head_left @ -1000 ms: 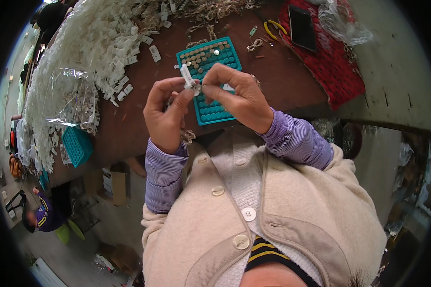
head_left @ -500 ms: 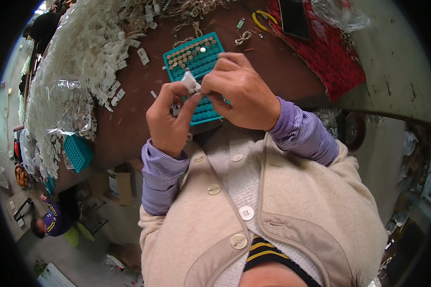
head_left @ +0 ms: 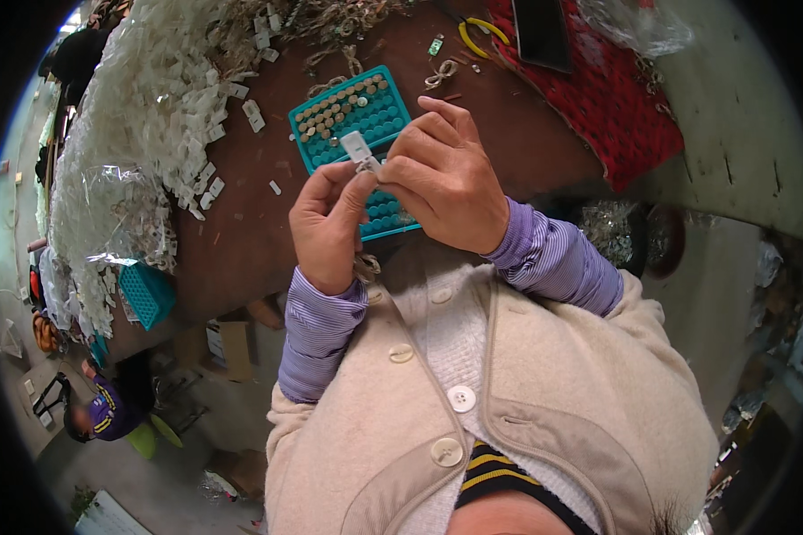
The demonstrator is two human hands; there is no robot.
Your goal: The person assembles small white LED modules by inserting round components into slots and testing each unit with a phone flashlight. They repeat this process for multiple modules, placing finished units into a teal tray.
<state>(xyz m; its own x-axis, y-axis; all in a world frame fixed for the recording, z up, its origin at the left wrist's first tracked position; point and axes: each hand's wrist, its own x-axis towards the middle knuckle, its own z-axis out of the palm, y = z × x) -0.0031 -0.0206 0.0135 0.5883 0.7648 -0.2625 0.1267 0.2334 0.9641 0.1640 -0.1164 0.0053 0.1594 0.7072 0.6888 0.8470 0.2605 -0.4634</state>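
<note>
My left hand (head_left: 330, 223) pinches a small white plastic piece (head_left: 357, 148) between thumb and forefinger; its flat rectangular end points up and away from me. From the other side my right hand (head_left: 451, 178) closes its thumb and forefinger on the lower end of the same piece. The fingertips hide where the two grips meet. Beneath both hands lies a teal tray (head_left: 300, 134) with rows of round pockets. Small round beige-gold pieces (head_left: 335, 111) fill several pockets in its far left part.
A large heap of white plastic pieces (head_left: 165, 98) covers the table's left side. Yellow-handled pliers (head_left: 473, 40), a dark phone (head_left: 544, 36) and red cloth (head_left: 589, 107) lie at the far right. Another teal tray (head_left: 147, 294) sits at the left edge. A person (head_left: 107, 410) is at lower left.
The white piece has turned so its flat face now shows. My left hand has shifted slightly right and nearer to me; my right hand stays close beside it.
</note>
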